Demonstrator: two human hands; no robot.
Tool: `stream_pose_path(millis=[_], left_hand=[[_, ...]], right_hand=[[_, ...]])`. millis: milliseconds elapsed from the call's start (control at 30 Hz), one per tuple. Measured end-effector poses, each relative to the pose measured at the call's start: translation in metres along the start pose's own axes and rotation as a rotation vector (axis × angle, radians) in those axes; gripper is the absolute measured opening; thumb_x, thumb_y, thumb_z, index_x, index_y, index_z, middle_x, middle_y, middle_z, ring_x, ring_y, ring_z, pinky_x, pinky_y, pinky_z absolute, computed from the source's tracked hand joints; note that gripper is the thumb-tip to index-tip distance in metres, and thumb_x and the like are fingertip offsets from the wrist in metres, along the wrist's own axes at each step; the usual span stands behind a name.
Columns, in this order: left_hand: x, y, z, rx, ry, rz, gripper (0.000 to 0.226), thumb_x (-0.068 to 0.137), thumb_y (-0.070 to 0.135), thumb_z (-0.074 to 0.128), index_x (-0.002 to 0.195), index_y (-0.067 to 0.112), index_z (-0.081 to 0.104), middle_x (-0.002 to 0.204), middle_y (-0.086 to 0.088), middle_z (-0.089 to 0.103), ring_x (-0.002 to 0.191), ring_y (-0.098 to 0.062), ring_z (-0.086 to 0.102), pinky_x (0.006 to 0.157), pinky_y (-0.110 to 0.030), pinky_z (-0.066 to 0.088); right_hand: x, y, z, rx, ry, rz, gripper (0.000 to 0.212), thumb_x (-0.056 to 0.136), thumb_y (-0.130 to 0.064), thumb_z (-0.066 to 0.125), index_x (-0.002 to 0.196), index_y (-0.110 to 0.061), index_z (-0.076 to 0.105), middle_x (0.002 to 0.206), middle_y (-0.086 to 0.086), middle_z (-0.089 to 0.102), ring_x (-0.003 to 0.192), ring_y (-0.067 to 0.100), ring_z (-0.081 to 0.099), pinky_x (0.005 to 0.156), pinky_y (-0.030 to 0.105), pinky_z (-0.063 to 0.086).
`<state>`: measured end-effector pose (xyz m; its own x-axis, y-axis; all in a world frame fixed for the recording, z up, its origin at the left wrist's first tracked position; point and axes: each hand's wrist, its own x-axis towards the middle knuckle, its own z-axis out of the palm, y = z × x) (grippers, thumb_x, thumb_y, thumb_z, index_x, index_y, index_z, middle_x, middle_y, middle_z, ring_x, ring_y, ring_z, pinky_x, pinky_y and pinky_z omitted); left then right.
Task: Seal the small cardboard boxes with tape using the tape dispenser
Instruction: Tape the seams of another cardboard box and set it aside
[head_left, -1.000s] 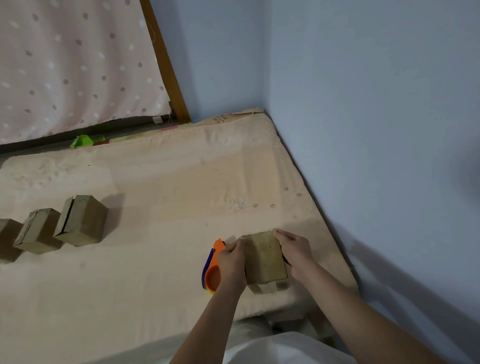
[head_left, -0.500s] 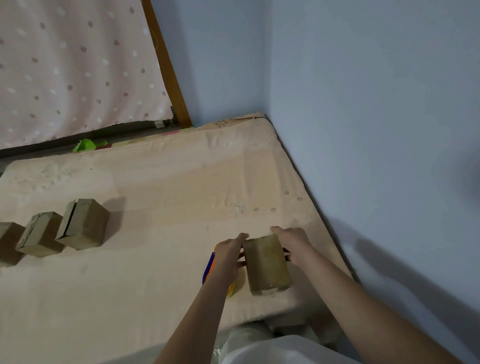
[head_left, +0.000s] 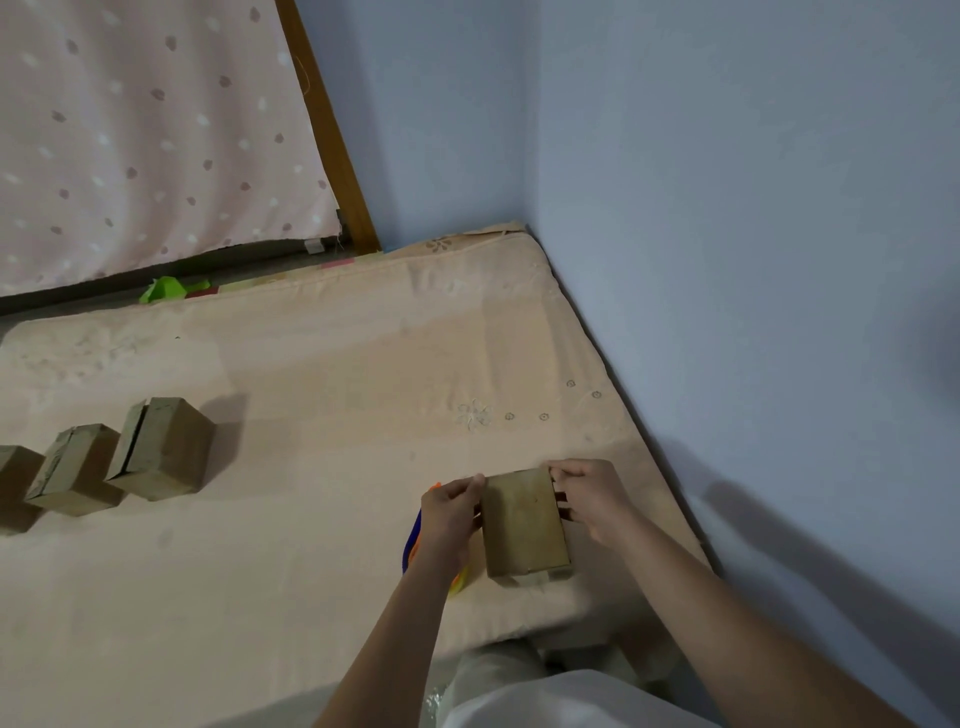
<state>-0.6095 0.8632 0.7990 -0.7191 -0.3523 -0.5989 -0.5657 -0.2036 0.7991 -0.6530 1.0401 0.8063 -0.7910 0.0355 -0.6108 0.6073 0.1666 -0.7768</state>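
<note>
Your left hand (head_left: 451, 514) and right hand (head_left: 589, 501) grip the box (head_left: 524, 522) from both sides, steadying it on the mattress (head_left: 322, 395); the tape dispenser (head_left: 414, 540) waits alongside.

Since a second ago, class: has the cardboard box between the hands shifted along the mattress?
No. The box lies at the same spot, just nearer and right of the embroidered flower on the mattress.

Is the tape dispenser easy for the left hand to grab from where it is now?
Probably yes. The tape dispenser lies on the mattress right beneath the left hand, nothing between them. But that hand holds the box together with the right hand, so it would need to let go first.
</note>
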Motion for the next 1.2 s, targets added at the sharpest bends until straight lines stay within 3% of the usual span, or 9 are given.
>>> stream_pose_path(millis=[67,167,233,333,667,933,1000,1067,1200], left_hand=[[0.002,-0.003,0.004,0.068,0.055,-0.002,0.027,0.091,0.036,0.069,0.104,0.012,0.073,0.098,-0.001,0.072,0.097,-0.024,0.066,0.090,-0.046,0.057],[-0.005,-0.003,0.016,0.187,0.123,0.017,0.039,0.084,0.053,0.070,0.103,0.020,0.065,0.097,0.004,0.067,0.090,-0.015,0.060,0.084,-0.038,0.055],[-0.013,0.000,0.024,0.266,0.137,0.027,0.045,0.080,0.054,0.074,0.107,0.021,0.058,0.097,0.005,0.065,0.085,-0.011,0.057,0.072,-0.028,0.049],[-0.018,0.003,0.029,0.296,0.134,0.026,0.049,0.078,0.047,0.080,0.111,0.020,0.056,0.099,0.003,0.065,0.080,-0.009,0.056,0.062,-0.022,0.044],[0.006,-0.009,0.008,0.072,0.040,0.009,0.039,0.074,0.031,0.087,0.102,0.011,0.068,0.095,-0.007,0.073,0.093,-0.024,0.067,0.082,-0.039,0.058],[0.009,-0.010,0.003,0.055,-0.005,0.017,0.016,0.092,0.021,0.069,0.100,0.008,0.071,0.091,-0.005,0.070,0.087,-0.021,0.063,0.076,-0.035,0.054],[0.010,-0.011,0.003,0.069,0.005,-0.002,0.016,0.093,0.022,0.066,0.103,0.011,0.071,0.098,-0.006,0.071,0.093,-0.022,0.064,0.084,-0.039,0.057],[0.007,-0.009,0.007,0.117,0.027,-0.014,0.022,0.093,0.032,0.065,0.106,0.015,0.069,0.101,-0.003,0.070,0.098,-0.023,0.064,0.090,-0.043,0.057],[-0.005,-0.003,0.021,0.264,0.136,0.061,0.031,0.088,0.050,0.068,0.099,0.021,0.065,0.091,0.006,0.068,0.087,-0.013,0.061,0.070,-0.028,0.052]], right_hand=[[0.000,0.003,0.005,-0.018,0.043,-0.002,0.032,0.094,-0.006,0.055,0.091,-0.026,0.080,0.098,-0.001,0.075,0.094,0.023,0.070,0.081,0.041,0.062],[-0.004,-0.002,0.013,-0.055,0.082,-0.023,0.020,0.092,-0.021,0.054,0.085,-0.018,0.073,0.091,-0.001,0.071,0.084,0.019,0.065,0.075,0.034,0.058],[-0.010,-0.009,0.019,-0.147,0.106,-0.049,0.024,0.093,-0.035,0.056,0.083,-0.014,0.062,0.085,0.001,0.064,0.077,0.017,0.058,0.066,0.029,0.047],[-0.016,-0.011,0.025,-0.328,0.150,-0.133,0.035,0.088,-0.050,0.067,0.099,-0.017,0.059,0.092,-0.005,0.059,0.090,0.016,0.058,0.073,0.029,0.045],[-0.008,-0.002,0.018,-0.147,0.151,-0.128,0.006,0.089,-0.027,0.072,0.087,-0.022,0.073,0.087,-0.007,0.070,0.087,0.013,0.065,0.082,0.034,0.057],[-0.003,0.000,0.016,-0.072,0.114,-0.088,0.019,0.099,-0.019,0.058,0.101,-0.020,0.078,0.104,-0.008,0.070,0.100,0.012,0.063,0.086,0.027,0.052],[-0.004,0.000,0.016,-0.091,0.119,-0.089,0.023,0.101,-0.020,0.053,0.105,-0.018,0.076,0.106,-0.007,0.069,0.099,0.012,0.062,0.085,0.027,0.052],[-0.007,-0.001,0.018,-0.141,0.135,-0.107,0.024,0.102,-0.027,0.052,0.095,-0.014,0.072,0.094,-0.005,0.068,0.086,0.012,0.061,0.070,0.024,0.048],[-0.017,-0.001,0.026,-0.289,0.205,-0.164,0.029,0.088,-0.048,0.069,0.093,-0.020,0.062,0.088,-0.008,0.064,0.080,0.008,0.059,0.065,0.026,0.044]])
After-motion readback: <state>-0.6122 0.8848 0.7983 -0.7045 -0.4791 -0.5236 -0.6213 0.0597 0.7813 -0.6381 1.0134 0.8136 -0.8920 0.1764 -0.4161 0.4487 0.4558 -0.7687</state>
